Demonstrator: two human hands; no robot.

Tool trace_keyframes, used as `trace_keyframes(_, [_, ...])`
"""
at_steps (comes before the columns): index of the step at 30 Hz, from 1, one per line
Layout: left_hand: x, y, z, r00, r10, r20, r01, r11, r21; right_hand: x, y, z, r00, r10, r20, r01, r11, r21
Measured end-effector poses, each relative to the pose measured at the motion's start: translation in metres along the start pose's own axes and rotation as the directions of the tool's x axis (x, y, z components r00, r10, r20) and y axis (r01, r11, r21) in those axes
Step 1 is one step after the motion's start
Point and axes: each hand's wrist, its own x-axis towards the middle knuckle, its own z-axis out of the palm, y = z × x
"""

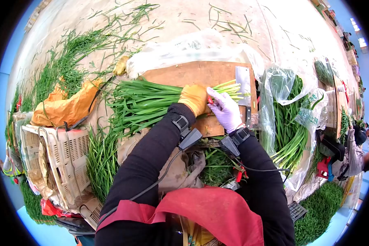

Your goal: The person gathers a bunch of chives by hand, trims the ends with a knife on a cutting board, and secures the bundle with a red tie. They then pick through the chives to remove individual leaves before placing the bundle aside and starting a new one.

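A bunch of garlic chives [145,98] lies across a wooden board [172,74], its leaves to the left and its pale stalk ends to the right. My left hand [194,99], in an orange glove, is wrapped round the stalks. In a thin whitish glove, my right hand [226,110] is right beside it, thumb and fingers pinching a small red tie [210,100] against the bunch. Just past the stalk ends, a cleaver [242,84] rests on the board's right side, its dark handle [248,117] toward me.
At left, an orange sack [65,106] sits on a white plastic crate [55,147]. A clear plastic bag [270,119] with more chives stands at right. Loose leaves [65,61] litter the floor. Red ties [240,175] hang by my lap. A person [352,151] is at far right.
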Motion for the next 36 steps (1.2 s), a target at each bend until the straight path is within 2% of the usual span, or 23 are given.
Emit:
trace_keyframes(2, [0.001,0.000,0.003,0.999,-0.001,-0.043,0.002,0.999,0.035,-0.002,-0.006,0.000,0.991,0.131,-0.032,-0.130,0.990,0.047])
trace_keyframes(5, [0.003,-0.004,0.013,0.999,0.002,-0.047,0.000,0.999,0.051,-0.015,-0.001,0.004,0.981,0.189,-0.036,-0.189,0.982,0.005])
trace_keyframes(6, [0.005,-0.005,0.017,0.998,-0.001,-0.055,0.004,0.998,0.059,-0.019,-0.003,0.010,0.974,0.220,-0.047,-0.218,0.975,0.042])
trace_keyframes(9, [0.005,-0.006,0.022,0.999,-0.009,-0.054,0.013,0.997,0.073,-0.026,0.008,0.031,0.976,0.155,-0.152,-0.115,0.964,0.241])
trace_keyframes(10, [0.004,-0.004,0.018,0.999,-0.011,-0.038,0.014,0.997,0.070,-0.023,0.003,0.026,0.987,0.108,-0.119,-0.088,0.984,0.157])
trace_keyframes(14, [0.000,0.006,-0.003,0.989,-0.067,0.135,0.052,0.992,0.116,-0.025,0.008,0.029,0.984,0.039,-0.176,-0.003,0.979,0.202])
trace_keyframes(16, [0.001,0.004,0.002,0.990,-0.050,0.128,0.033,0.990,0.134,-0.027,0.003,0.030,0.981,0.008,-0.194,0.041,0.968,0.246])
trace_keyframes(20, [0.003,0.002,0.014,0.994,-0.050,0.100,0.035,0.988,0.150,-0.022,-0.005,0.031,0.976,-0.016,-0.219,0.056,0.983,0.177])
trace_keyframes(23, [-0.001,0.003,0.012,0.999,-0.030,0.042,0.024,0.992,0.127,-0.020,-0.008,0.029,0.984,0.015,-0.180,0.018,0.983,0.181])
trace_keyframes(26, [-0.002,0.005,0.001,0.990,-0.035,0.139,0.022,0.995,0.093,-0.013,-0.001,0.017,0.998,-0.033,-0.062,0.044,0.981,0.188])
trace_keyframes(29, [-0.003,0.006,0.000,0.990,-0.047,0.130,0.036,0.996,0.087,-0.011,-0.018,-0.015,0.982,0.181,0.047,-0.187,0.951,0.246])
trace_keyframes(30, [-0.004,0.006,0.000,0.990,-0.051,0.131,0.042,0.996,0.076,-0.011,-0.005,-0.014,0.998,0.051,-0.044,-0.042,0.981,0.191])
trace_keyframes(33, [-0.005,0.009,-0.002,0.991,-0.056,0.119,0.051,0.998,0.045,-0.004,-0.015,-0.021,0.998,-0.020,0.053,0.021,1.000,-0.018])
trace_keyframes(34, [-0.004,0.008,0.000,0.992,-0.060,0.107,0.057,0.998,0.036,-0.001,-0.016,-0.017,0.995,-0.062,0.073,0.063,0.998,-0.013])
trace_keyframes(36, [-0.003,0.005,0.005,0.993,-0.067,0.099,0.063,0.997,0.042,-0.003,-0.004,-0.007,0.995,-0.044,0.091,0.039,0.998,0.058])
